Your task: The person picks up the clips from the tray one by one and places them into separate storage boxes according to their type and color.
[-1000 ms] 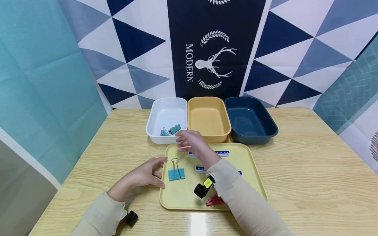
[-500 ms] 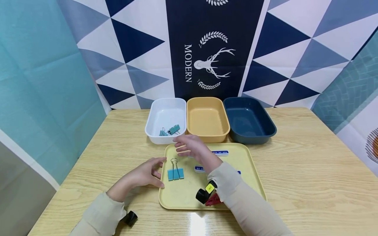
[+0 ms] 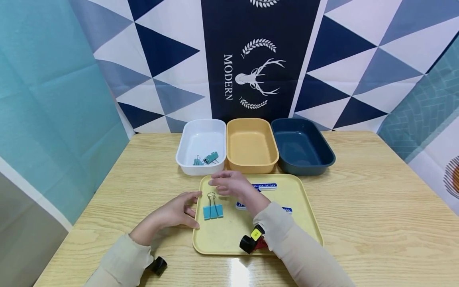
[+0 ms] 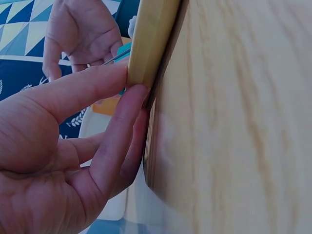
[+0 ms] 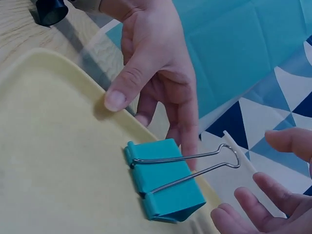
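A large teal binder clip (image 3: 213, 211) with wire handles lies at the left of the yellow tray (image 3: 218, 241); its handles point to the far side. My left hand (image 3: 175, 211) holds the tray's left rim, thumb tip on the edge, some fingers against its outer side. In the left wrist view those fingertips (image 4: 139, 92) meet the rim. My right hand (image 3: 234, 185) hovers over the far left of the tray, near the clip's handles. Its fingers are loosely bent and apart from the clip in the right wrist view, with nothing between them.
Behind the tray stand a white bin (image 3: 201, 169) holding smaller teal binder clips (image 3: 211, 157), a yellow-orange bin (image 3: 252, 165) and a dark blue bin (image 3: 308, 169). Blue-and-white strips (image 3: 265, 186) and a red item (image 3: 261, 244), partly hidden by my right arm, lie in the tray.
My right hand has come back from the white bin's front rim, lower and nearer the large binder clip. My left hand stays at the tray's rim.
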Demonstrator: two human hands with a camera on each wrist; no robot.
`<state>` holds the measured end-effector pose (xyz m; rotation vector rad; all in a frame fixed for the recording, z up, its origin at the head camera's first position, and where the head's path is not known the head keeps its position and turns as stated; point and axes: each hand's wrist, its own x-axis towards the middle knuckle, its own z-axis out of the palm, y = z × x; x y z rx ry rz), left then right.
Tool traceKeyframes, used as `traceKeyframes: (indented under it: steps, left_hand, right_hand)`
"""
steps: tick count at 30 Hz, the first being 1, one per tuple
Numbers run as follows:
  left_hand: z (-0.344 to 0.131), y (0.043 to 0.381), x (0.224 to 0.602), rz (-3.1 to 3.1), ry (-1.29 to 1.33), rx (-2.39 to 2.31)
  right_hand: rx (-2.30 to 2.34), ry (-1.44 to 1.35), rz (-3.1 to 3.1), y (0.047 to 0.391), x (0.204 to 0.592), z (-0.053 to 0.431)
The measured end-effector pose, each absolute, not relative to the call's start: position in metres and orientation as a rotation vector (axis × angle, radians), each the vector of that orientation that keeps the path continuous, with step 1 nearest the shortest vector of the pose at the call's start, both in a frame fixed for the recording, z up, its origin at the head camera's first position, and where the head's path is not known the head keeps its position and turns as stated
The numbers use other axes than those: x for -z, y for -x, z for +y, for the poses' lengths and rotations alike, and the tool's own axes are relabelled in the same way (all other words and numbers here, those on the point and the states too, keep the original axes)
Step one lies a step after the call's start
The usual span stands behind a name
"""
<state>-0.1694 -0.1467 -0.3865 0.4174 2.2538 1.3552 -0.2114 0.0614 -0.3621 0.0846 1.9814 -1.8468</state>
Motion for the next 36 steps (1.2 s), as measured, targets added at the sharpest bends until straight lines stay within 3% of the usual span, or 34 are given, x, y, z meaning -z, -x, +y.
traceKeyframes:
  steps: [25,36]
  left_hand:
    - [-0.146,0.167,0.384,2.246,-0.403,-1.367]
    - [-0.148,0.166,0.383,2.219,-0.444,-1.383]
  right_hand:
    - [1.691,0.031,2.114,0.202,0.380,0.058]
    - [1.863,-0.021,1.875,0.201,0.374,0.060]
